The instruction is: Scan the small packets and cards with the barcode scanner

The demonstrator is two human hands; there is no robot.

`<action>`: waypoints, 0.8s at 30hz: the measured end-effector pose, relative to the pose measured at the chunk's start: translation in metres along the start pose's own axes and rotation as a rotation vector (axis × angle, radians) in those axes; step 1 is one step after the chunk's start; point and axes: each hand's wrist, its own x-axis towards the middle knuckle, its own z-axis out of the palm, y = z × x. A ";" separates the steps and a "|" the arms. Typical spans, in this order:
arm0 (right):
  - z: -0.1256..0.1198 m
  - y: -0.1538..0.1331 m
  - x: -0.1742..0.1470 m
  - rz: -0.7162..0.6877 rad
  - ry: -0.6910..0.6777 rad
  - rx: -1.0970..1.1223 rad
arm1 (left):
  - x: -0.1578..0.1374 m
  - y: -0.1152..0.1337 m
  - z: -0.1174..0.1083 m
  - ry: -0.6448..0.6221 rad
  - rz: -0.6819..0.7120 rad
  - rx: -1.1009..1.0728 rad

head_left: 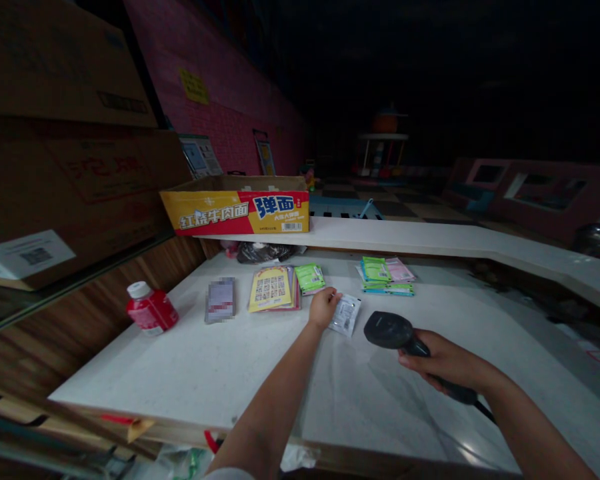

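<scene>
My right hand [445, 360] is wrapped round the grip of a black barcode scanner [387, 330], whose head points left over the white counter [380, 393]. A silver-white packet [346, 315] with printed text lies flat before the scanner. The fingers of my left hand [325, 307] are closed on that packet's left edge. Just beyond the hand a green packet [310, 278] rests beside a stack of booklets with a yellow top [271, 288]. Farther right sits a pile of green, blue and pink packets [383, 270].
A red bottle with a white cap [151, 310] stands at the left, near a blurred flat item [221, 300]. An open yellow-red carton [237, 210] sits on the raised ledge [405, 233] behind. Large cardboard boxes [70, 167] are stacked at left. The scanner's cable [485, 411] trails right.
</scene>
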 end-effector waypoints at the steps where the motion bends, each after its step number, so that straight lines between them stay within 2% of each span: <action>1: 0.000 0.002 0.001 0.000 0.008 0.032 | 0.000 0.000 0.000 -0.001 -0.006 0.005; 4: 0.001 0.010 0.008 -0.008 0.061 0.199 | 0.001 -0.001 0.000 -0.001 -0.019 0.025; 9: -0.001 0.037 0.033 -0.025 0.281 0.632 | 0.003 -0.004 0.001 0.026 -0.044 0.055; 15: -0.014 0.076 0.048 -0.227 0.300 1.162 | 0.003 -0.003 -0.001 0.035 -0.044 0.083; 20: -0.020 0.085 0.052 -0.263 0.289 1.266 | 0.002 0.000 -0.004 0.050 -0.050 0.099; 24: -0.022 0.085 0.058 -0.249 0.257 1.312 | 0.002 -0.001 -0.004 0.122 -0.099 0.016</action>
